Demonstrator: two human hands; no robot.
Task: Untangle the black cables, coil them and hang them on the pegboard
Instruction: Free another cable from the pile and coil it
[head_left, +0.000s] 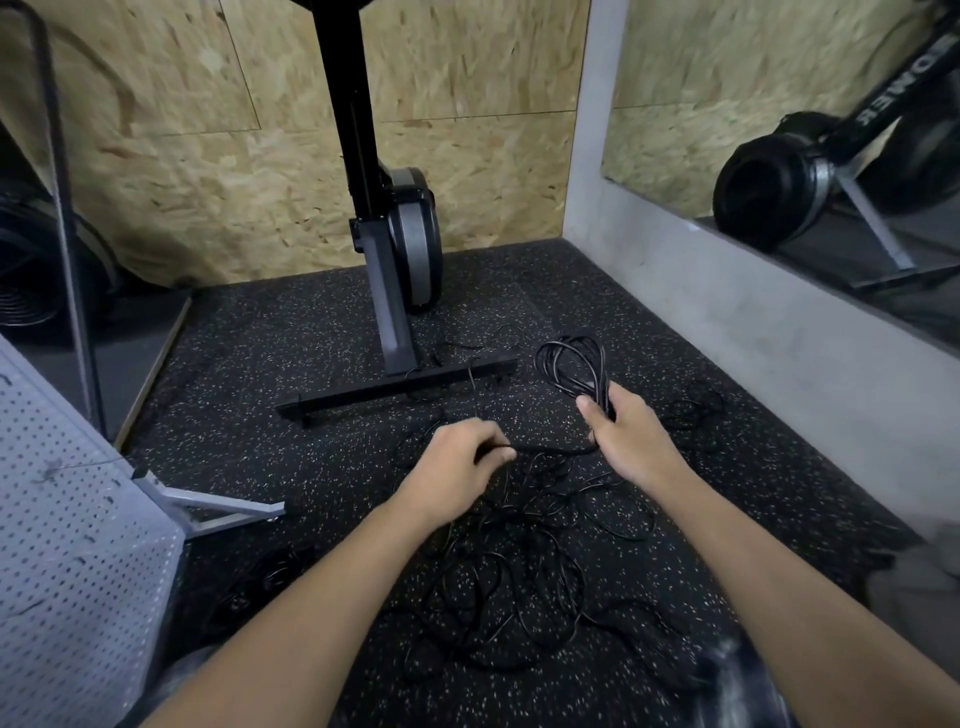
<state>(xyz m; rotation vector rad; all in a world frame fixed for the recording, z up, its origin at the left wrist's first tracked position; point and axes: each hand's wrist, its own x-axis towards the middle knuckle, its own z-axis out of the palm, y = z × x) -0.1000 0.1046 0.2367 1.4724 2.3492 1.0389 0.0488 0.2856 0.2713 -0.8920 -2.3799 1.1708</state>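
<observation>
Item 1, nearest me: loose tangle of black cables (514, 577) sprawled on the speckled rubber floor (291, 332), lying between and just beyond my two forearms; many overlapping loops, no end visible that I can pick out

Item 2: my left hand (457, 462), fingers curled shut around a single strand, pinched near the thumb; that strand runs rightward across the gap towards my other hand, roughly level, its long axis left to right

Item 3: my right hand (621, 431), slightly further out than the left, closed around the gathered neck of a coil (574, 366); the coil's loops stand up and away from the fist, towards the far wall. I judge this the coiling step, partway through: the free strand feeds from the left hand into the right, so the next loop depends on the left hand, the nearer one to the tangle, drawing slack rightward. Risk, as I read it: the strand dragging knotted loops up with it

Item 4: pegboard (67, 519), pale and perforated, at my left edge, well apart from both hands; nothing hung on the part I can see

Item 5, farthest: black exercise machine (400, 249) on its crossbar foot, against the chipboard wall (467, 104); a few stray strands lie over the foot
</observation>
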